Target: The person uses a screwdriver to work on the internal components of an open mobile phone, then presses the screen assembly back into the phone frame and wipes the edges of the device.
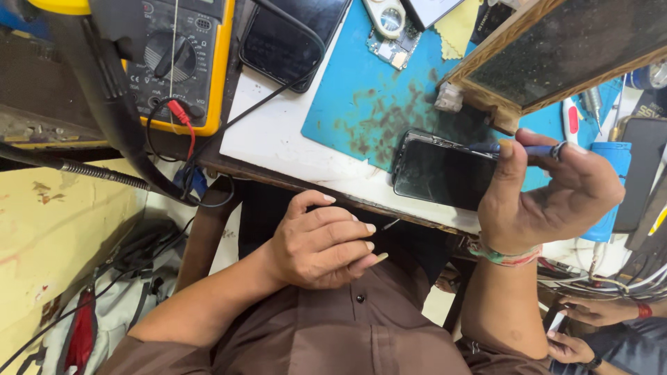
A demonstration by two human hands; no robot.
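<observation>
Head view looked straight down at the bench, and plenty was cut off: the yellow multimeter (182, 59) ran out of the top edge, the wood-framed panel (556, 48) left the upper right corner, and a second person's hands (590, 326) barely showed at the lower right. The right hand (549, 191) sat right of centre, fingers closed around a blue-handled tool (531, 148); its working tip was hidden behind the thumb and the phone's edge, so where it touched was hard to tell. That tool's long axis ran nearly level across the frame, tip end toward the left. Just under it lay the dark phone (441, 173) on the blue mat (368, 104), long side running left to right, tilted slightly, its right end covered by the hand. The left hand (323, 243) hovered low centre over the brown shirt, fingers curled together, pinching something thin and dark (390, 223) too small to identify. A circuit board (392, 48) lay loose at the mat's top.
</observation>
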